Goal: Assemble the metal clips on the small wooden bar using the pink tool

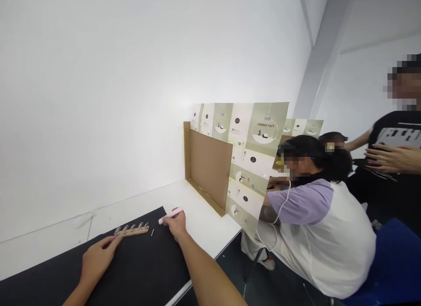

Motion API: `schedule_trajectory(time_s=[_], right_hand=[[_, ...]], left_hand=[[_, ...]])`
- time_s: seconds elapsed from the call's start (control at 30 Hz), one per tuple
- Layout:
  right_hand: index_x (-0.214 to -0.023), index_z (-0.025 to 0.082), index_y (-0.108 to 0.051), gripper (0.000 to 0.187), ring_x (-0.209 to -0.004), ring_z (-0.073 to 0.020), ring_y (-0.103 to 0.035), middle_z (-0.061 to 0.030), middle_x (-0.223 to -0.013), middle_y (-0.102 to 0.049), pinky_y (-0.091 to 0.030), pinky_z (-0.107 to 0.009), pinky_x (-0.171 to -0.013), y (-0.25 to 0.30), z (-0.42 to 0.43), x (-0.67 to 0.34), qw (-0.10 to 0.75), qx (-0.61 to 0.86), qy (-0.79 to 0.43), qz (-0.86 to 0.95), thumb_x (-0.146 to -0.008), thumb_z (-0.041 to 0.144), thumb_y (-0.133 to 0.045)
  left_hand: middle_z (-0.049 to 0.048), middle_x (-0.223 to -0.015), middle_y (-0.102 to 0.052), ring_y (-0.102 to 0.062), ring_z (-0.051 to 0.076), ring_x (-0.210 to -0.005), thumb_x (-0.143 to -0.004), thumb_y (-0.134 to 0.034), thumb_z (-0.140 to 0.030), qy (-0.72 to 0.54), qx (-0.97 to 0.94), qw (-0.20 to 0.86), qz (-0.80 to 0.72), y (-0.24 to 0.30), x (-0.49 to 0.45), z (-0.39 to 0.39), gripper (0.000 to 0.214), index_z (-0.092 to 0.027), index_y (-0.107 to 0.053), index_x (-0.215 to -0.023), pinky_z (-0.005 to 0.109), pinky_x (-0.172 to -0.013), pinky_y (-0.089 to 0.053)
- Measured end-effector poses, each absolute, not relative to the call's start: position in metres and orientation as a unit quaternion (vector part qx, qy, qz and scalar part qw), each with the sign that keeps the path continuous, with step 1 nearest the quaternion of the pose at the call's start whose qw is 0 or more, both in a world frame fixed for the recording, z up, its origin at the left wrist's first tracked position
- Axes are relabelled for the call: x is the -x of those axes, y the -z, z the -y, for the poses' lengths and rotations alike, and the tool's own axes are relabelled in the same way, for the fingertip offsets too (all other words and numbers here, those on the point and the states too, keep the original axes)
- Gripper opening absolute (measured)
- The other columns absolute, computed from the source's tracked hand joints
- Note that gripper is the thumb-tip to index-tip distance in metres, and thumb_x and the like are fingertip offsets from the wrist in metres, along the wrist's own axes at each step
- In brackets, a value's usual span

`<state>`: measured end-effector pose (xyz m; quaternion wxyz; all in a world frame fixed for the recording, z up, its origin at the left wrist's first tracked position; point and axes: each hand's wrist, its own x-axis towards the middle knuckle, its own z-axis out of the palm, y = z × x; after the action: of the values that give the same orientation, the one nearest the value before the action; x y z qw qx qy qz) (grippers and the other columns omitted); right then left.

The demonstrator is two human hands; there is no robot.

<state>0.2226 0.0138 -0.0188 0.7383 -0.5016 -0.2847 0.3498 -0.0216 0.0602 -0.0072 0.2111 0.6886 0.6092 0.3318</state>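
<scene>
My left hand [98,257] pinches the left end of a light wooden strip [133,232] on the black mat [141,266]. Along the strip stand several small shiny, clear or metallic pieces, too small to name surely. A short, thin pale stick [152,232] lies on the mat just right of the strip. Near the mat's far right corner, my right hand [177,223] is closed around a pale pink, pen-like stick [167,216]. That stick is tilted slightly, and part of it is hidden by the fingers.
A printed cardboard divider [210,174] stands on the white table [205,218] to the right. Beyond it a person in a white and lilac shirt [335,227] sits bent forward on a blue chair [396,262]. Another person in black [394,148] stands at far right.
</scene>
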Motion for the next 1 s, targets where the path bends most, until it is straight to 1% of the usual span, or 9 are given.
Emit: schedule_trajectory(time_s=[0.2, 0.43, 0.6, 0.7, 0.9, 1.0], right_hand=[[-0.083, 0.022, -0.047, 0.042, -0.045, -0.0133, -0.056, 0.0112, -0.054, -0.055, -0.044, -0.023, -0.046, 0.020, -0.015, -0.223, 0.738, 0.497, -0.351, 0.291, -0.049, 0.010, -0.068], [-0.084, 0.021, -0.047, 0.041, -0.046, -0.0140, -0.057, 0.0114, -0.052, -0.055, -0.045, -0.024, -0.047, 0.021, -0.017, -0.224, 0.731, 0.508, -0.345, 0.295, -0.049, 0.012, -0.068], [-0.084, 0.021, -0.047, 0.041, -0.045, -0.0139, -0.057, 0.0110, -0.052, -0.056, -0.045, -0.024, -0.046, 0.020, -0.016, -0.224, 0.729, 0.511, -0.343, 0.299, -0.049, 0.011, -0.067], [-0.084, 0.021, -0.047, 0.042, -0.045, -0.0137, -0.056, 0.0111, -0.052, -0.056, -0.044, -0.023, -0.047, 0.021, -0.017, -0.224, 0.725, 0.516, -0.339, 0.304, -0.049, 0.012, -0.067], [-0.086, 0.021, -0.047, 0.041, -0.047, -0.0144, -0.058, 0.0106, -0.054, -0.058, -0.046, -0.025, -0.050, 0.023, -0.018, -0.224, 0.719, 0.518, -0.337, 0.319, -0.051, 0.016, -0.068], [-0.088, 0.021, -0.048, 0.042, -0.050, -0.0152, -0.059, 0.0096, -0.056, -0.059, -0.047, -0.025, -0.052, 0.024, -0.017, -0.225, 0.713, 0.524, -0.334, 0.325, -0.052, 0.016, -0.069]], left_hand=[[0.0031, -0.083, -0.077, -0.067, 0.032, -0.096, -0.073, -0.054, -0.053, -0.350, -0.669, 0.244, -0.608, 0.009, 0.023, -0.060, 0.040, -0.023, -0.076, -0.087, 0.036, -0.077, -0.047], [0.0032, -0.084, -0.077, -0.067, 0.032, -0.095, -0.075, -0.053, -0.051, -0.370, -0.654, 0.245, -0.612, 0.016, 0.026, -0.065, 0.037, -0.024, -0.075, -0.087, 0.036, -0.076, -0.047], [0.0028, -0.081, -0.077, -0.068, 0.031, -0.092, -0.074, -0.055, -0.050, -0.381, -0.633, 0.268, -0.618, 0.016, 0.027, -0.064, 0.035, -0.023, -0.074, -0.087, 0.036, -0.076, -0.047], [0.0029, -0.081, -0.076, -0.069, 0.029, -0.089, -0.074, -0.055, -0.050, -0.409, -0.616, 0.286, -0.609, 0.015, 0.027, -0.060, 0.035, -0.022, -0.073, -0.086, 0.035, -0.077, -0.048], [0.0023, -0.074, -0.074, -0.069, 0.028, -0.081, -0.074, -0.056, -0.049, -0.449, -0.595, 0.296, -0.597, 0.014, 0.024, -0.052, 0.035, -0.019, -0.072, -0.083, 0.032, -0.072, -0.049], [0.0020, -0.072, -0.073, -0.069, 0.026, -0.079, -0.075, -0.054, -0.046, -0.462, -0.579, 0.293, -0.604, 0.013, 0.023, -0.051, 0.034, -0.018, -0.071, -0.083, 0.030, -0.070, -0.048]])
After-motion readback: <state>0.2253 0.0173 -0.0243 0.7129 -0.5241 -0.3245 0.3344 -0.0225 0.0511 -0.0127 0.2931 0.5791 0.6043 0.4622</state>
